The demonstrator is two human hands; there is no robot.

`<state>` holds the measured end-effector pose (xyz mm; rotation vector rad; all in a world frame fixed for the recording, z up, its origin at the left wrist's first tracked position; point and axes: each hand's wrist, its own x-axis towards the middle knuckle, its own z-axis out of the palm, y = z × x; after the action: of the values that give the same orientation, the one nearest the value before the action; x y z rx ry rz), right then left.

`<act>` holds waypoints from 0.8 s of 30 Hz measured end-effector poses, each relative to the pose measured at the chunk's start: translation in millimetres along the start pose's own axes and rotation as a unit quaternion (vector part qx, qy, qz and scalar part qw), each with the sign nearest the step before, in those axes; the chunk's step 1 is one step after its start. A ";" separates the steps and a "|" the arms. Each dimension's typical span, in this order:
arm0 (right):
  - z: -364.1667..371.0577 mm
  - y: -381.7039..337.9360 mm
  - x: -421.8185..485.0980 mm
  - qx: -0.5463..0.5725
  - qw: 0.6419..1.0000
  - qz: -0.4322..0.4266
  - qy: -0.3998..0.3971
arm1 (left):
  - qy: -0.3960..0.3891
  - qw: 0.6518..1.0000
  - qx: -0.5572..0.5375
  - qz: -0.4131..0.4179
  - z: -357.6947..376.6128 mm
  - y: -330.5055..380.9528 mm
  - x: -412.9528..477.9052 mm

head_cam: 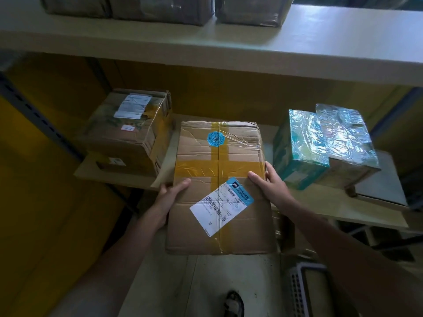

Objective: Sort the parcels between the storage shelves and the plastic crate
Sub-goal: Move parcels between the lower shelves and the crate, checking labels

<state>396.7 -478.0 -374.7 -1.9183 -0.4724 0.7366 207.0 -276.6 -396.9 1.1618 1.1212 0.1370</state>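
A brown cardboard parcel (219, 165) with yellow tape, a round blue sticker and a white shipping label fills the middle of the view. My left hand (170, 194) grips its left side and my right hand (269, 179) grips its right side. Its far end lies over the front edge of the middle shelf (119, 177), while its near end hangs out over the floor. The grey plastic crate (304, 291) shows at the bottom right, partly hidden by my right arm.
A taped brown box (130, 131) sits on the shelf to the left, and two film-wrapped parcels (325, 145) to the right. More boxes (160, 8) stand on the upper shelf (320, 42). A slotted metal upright (34, 110) runs at left. My foot (233, 304) is below.
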 end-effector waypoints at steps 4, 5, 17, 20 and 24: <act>0.7 4.5 2.5 0.020 1.000 -0.004 -0.009 | 0.000 1.000 0.005 0.008 0.4 -1.5 2.1; 1.1 5.3 4.5 0.026 1.000 -0.002 -0.010 | -0.004 1.000 0.002 0.011 0.2 -1.1 3.4; 4.8 -12.6 52.8 0.072 0.993 0.024 0.093 | -0.018 0.980 0.165 0.107 -14.0 -18.4 -5.4; 12.5 -21.6 62.3 -0.058 0.990 0.006 0.125 | -0.034 0.965 0.199 0.168 -16.2 -18.3 -10.0; 28.0 -22.8 63.6 -0.179 0.982 0.049 0.040 | -0.005 0.938 0.270 0.216 -10.6 -16.1 -4.4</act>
<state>424.7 -410.9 -381.7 -2.3132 -0.4883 0.6675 189.9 -279.7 -406.2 1.8950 0.8993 0.1659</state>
